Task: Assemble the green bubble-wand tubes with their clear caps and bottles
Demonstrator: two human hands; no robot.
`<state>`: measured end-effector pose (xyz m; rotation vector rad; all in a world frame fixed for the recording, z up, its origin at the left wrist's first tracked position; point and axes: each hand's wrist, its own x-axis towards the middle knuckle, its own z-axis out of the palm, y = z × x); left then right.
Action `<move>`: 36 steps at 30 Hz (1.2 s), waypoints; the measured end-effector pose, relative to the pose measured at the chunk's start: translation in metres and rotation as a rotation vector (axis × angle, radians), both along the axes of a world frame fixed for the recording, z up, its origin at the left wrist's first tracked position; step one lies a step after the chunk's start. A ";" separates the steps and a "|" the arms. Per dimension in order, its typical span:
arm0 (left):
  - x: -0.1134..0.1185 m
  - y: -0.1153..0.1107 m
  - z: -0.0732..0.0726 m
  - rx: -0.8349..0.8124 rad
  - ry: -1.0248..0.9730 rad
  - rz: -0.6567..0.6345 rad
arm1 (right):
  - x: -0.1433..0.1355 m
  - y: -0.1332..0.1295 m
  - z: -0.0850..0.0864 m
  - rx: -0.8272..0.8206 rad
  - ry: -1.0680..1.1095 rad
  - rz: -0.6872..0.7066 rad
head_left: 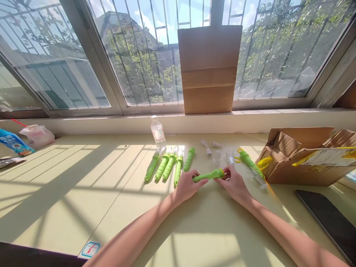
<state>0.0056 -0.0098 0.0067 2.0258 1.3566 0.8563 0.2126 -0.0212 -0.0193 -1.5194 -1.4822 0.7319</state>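
Worktop [69, 159]: spans the view, window side at its far edge. Cardboard box [286, 174] sits at its right, phone [325, 218] by the near right corner.

Hands reach in from the near edge, meeting right of centre. Left hand [187, 185] closed round the narrow end of a green torch-shaped tube [207, 176]; right hand [235, 184] narrow, fingertips pinched at its wide end. Can't tell if the right palm hides anything.

Tube's long axis runs side to side between the hands, roughly along the far edge, wide end pointing right and tilted slightly away. Left hand nearer the narrow end, right hand nearer the wide one.

Bottle [158, 135] upright near the far edge, left of the hands. Just this side of it, a row of four clear-ended green tubes [162, 167], long axes pointing away from the near edge; lone green tube [189, 159] just beyond the left hand.

Clear cup [230, 156] just beyond the right hand. White pieces [206, 147] farther off, toward the far edge. Smallest: yellow rim [221, 172] on the wide end.
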 end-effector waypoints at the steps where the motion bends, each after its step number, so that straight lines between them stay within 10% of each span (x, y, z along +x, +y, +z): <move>1: 0.000 0.000 0.000 -0.011 -0.018 0.000 | 0.000 0.000 0.000 -0.002 -0.001 0.001; 36: -0.002 0.001 0.008 -0.317 -0.171 -0.041 | -0.002 -0.001 -0.002 0.147 -0.004 0.009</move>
